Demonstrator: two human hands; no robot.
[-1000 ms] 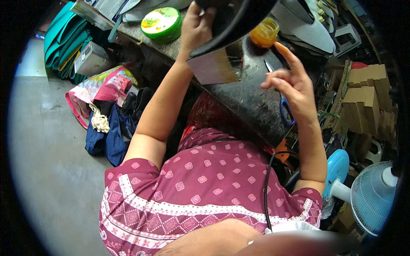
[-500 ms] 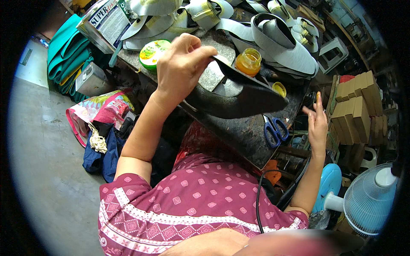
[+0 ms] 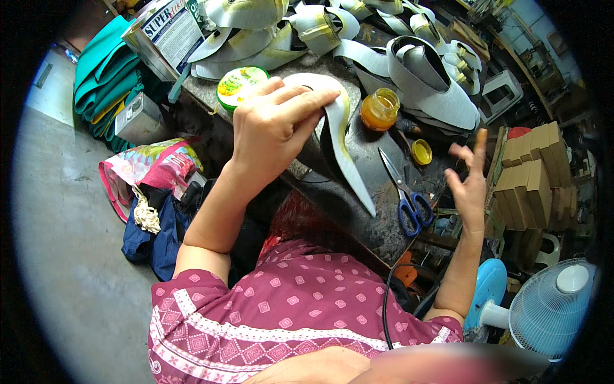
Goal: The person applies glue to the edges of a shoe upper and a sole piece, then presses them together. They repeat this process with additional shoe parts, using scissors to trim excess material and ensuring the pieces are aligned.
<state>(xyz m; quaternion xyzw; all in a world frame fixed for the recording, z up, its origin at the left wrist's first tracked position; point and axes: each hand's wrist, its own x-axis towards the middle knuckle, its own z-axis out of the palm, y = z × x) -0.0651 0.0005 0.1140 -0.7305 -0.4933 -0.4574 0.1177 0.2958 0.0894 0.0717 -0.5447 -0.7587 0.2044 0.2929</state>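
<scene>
Pinched between the thumb and fingers of my left hand (image 3: pixel 272 128) is a curved shoe upper (image 3: pixel 348 160), black on one face and pale grey along the edge, with yellowish glue marks. It hangs above the dark worktable (image 3: pixel 358 224). My right hand (image 3: pixel 470 189) is raised off the table's right side, fingers apart and holding nothing; a fingertip looks yellow-orange. Between the hands stand an uncapped glass jar of amber glue (image 3: pixel 380 110) and its yellow lid (image 3: pixel 421 152). Blue-handled scissors (image 3: pixel 404 195) lie nearer me, blades pointing away.
Several grey shoe uppers (image 3: pixel 428 83) are piled along the back. A green round tub (image 3: pixel 240 86) and a rectangular tin (image 3: pixel 163 38) stand at the back left. Folded green material (image 3: pixel 105 77) is on the left. At right are stacked brown boxes (image 3: pixel 521 185) and a fan (image 3: pixel 547 313).
The shoe upper has been turned, from its broad black face showing to its pale edge pointing down toward me. The scissors' blades now show. My right hand stays raised and open.
</scene>
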